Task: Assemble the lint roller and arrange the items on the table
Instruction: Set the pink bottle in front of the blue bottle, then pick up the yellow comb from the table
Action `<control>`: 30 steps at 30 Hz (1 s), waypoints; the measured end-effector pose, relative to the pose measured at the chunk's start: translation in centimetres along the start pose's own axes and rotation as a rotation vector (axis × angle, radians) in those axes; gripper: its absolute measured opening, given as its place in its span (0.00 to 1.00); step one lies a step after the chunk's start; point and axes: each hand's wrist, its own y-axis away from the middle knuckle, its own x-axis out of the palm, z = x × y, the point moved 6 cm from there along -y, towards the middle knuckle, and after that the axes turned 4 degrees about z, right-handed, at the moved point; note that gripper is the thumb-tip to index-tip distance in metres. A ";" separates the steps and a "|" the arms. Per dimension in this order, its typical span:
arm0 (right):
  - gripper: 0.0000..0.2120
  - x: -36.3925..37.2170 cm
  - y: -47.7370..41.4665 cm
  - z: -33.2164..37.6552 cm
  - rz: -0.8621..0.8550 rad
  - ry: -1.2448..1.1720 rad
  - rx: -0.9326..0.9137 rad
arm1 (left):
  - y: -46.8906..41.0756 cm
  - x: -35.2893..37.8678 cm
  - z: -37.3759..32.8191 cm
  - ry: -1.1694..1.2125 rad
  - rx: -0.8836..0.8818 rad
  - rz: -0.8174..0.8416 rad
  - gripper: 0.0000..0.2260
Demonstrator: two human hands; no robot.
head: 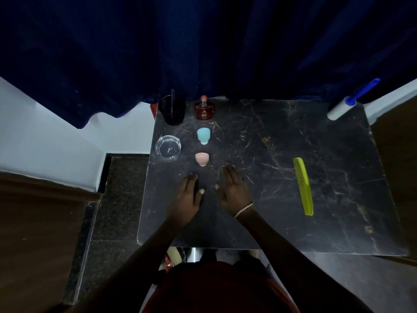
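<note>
Here the dark marble table (270, 177) lies under my left hand (188, 197) and right hand (233, 192), both flat, fingers spread, holding nothing. The lint roller (345, 105) rests at the far right corner, well apart from me. The green comb (304, 186) lies right; the glass ashtray (168, 146), blue bottle (203, 135) and pink bottle (202, 158) sit left.

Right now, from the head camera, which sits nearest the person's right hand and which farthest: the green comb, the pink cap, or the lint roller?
From the right hand:
1. Pink cap, just ahead, to its left.
2. Green comb, out to the right.
3. Lint roller, far right corner.
</note>
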 end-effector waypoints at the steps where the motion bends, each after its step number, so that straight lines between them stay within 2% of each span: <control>1: 0.30 -0.2 0.7 -0.2 -0.010 0.038 -0.013 | 0.2 0.2 -0.6 -0.049 0.038 0.000 0.24; 5: 0.31 -1.2 2.9 -2.5 -0.023 0.090 0.005 | 0.4 1.4 -3.6 -0.217 0.177 0.002 0.25; 9: 0.31 -2.6 4.4 -5.6 -0.031 0.076 0.049 | -0.3 3.2 -6.7 -0.294 0.232 0.033 0.26; 14: 0.29 -5.1 6.0 -10.8 -0.064 -0.006 0.191 | -1.2 6.4 -11.1 -0.306 0.266 0.108 0.27; 18: 0.26 -7.8 6.9 -15.8 -0.107 -0.111 0.384 | -2.0 9.6 -15.6 -0.177 0.234 0.175 0.28; 24: 0.22 -9.8 8.5 -23.2 -0.085 -0.287 0.659 | -3.2 15.0 -22.1 0.220 0.028 0.276 0.25; 30: 0.23 -9.9 8.5 -26.6 0.026 -0.325 0.688 | -4.0 19.9 -26.5 0.384 -0.209 0.351 0.22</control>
